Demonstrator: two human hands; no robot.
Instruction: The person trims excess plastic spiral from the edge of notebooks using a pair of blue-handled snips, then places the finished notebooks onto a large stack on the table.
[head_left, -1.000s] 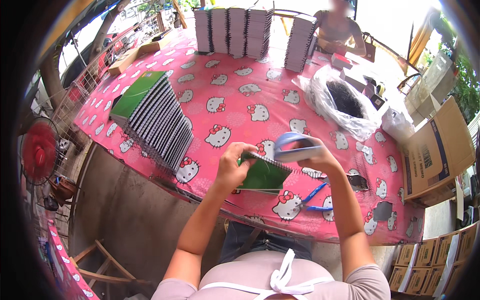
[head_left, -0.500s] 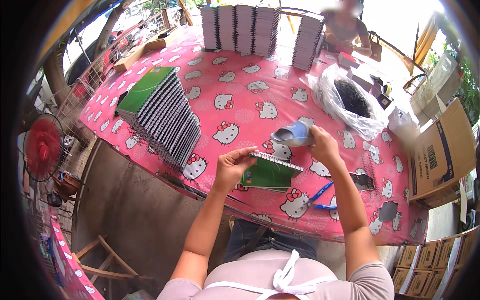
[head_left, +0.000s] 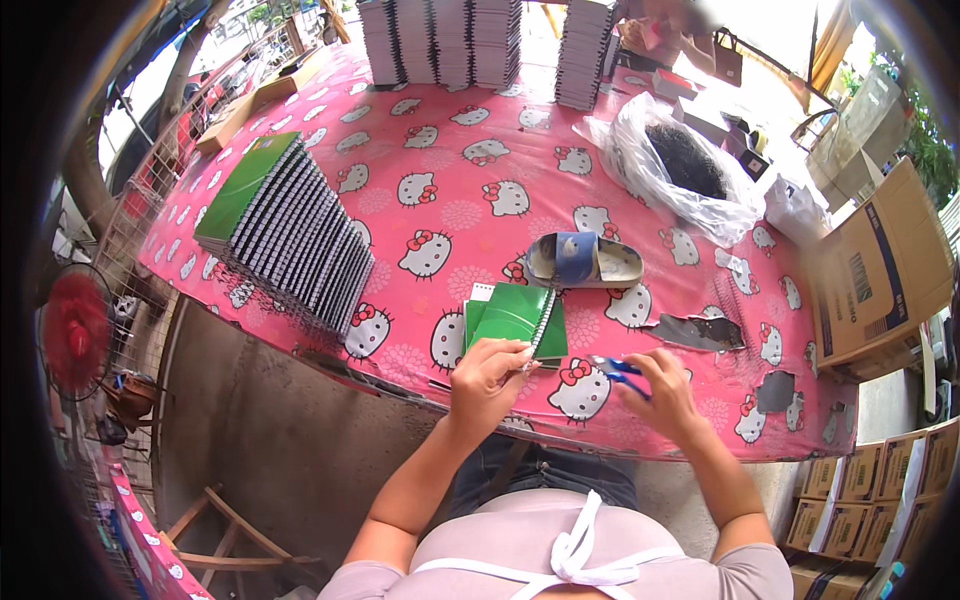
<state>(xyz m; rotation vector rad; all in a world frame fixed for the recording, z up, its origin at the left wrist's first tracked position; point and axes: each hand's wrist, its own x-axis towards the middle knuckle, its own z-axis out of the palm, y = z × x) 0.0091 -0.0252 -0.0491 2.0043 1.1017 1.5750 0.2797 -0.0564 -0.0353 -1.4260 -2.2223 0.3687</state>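
Observation:
My left hand is closed on the near end of a green spiral notebook, its fingers at the lower end of the coil. The notebook is turned so the coil runs along its right side, above other green covers on the table. In my right hand are blue-handled pliers, their metal jaws toward the notebook's coil but apart from it. Just beyond the notebook lies a blue slide sandal with a pale sole. A tall, leaning stack of green spiral notebooks stands to the left.
The pink patterned tablecloth has torn dark patches on the right. Several notebook stacks line the far edge. A plastic bag of black coils and a cardboard box stand right. A person sits across; a red fan is left.
My right hand has put the sandal down on the table and picked up the pliers. The notebook has turned, its coil moving from the far side to the right. The view has shifted slightly.

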